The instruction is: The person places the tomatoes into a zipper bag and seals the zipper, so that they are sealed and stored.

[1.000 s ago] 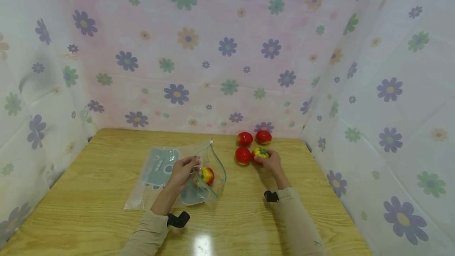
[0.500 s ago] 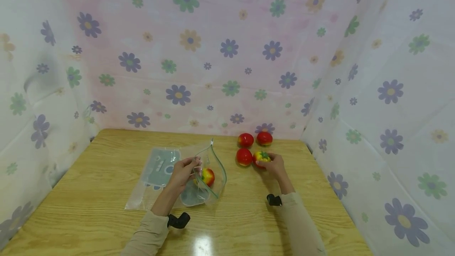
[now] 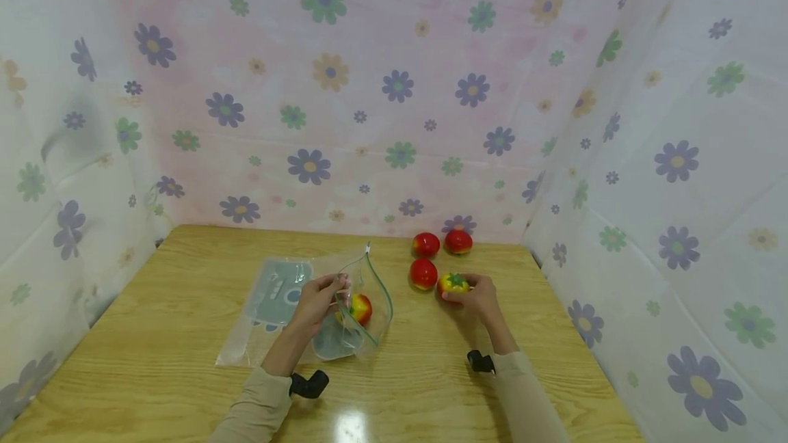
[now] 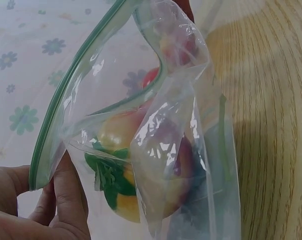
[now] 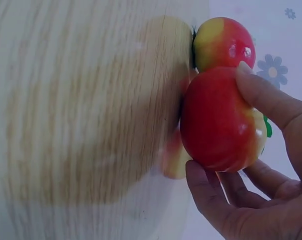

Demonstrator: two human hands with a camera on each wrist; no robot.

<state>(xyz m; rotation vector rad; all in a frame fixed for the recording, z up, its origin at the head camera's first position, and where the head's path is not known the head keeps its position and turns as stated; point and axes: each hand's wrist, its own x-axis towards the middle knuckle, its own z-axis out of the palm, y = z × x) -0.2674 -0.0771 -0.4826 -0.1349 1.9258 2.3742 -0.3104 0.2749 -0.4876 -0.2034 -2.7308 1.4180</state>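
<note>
My right hand grips a glossy red-and-yellow tomato with its green leafy top facing up. In the right wrist view, the thumb and fingers curl round the red sides of this tomato. My left hand pinches the rim of a clear zip bag with a green seal, and its mouth gapes towards the right. Inside the bag lies another tomato, its green leaves showing through the plastic. Three red tomatoes stand on the table near the right hand, the closest one just left of the held tomato.
The other two tomatoes, one left and one right, stand by the table's back edge. A grey-blue cartoon print covers part of the bag. Flowered cloth walls in the wooden table at the back and sides.
My right hand has drawn the gripped tomato slightly towards me, away from the nearest red tomato. The left hand and the bag have stayed nearly still.
</note>
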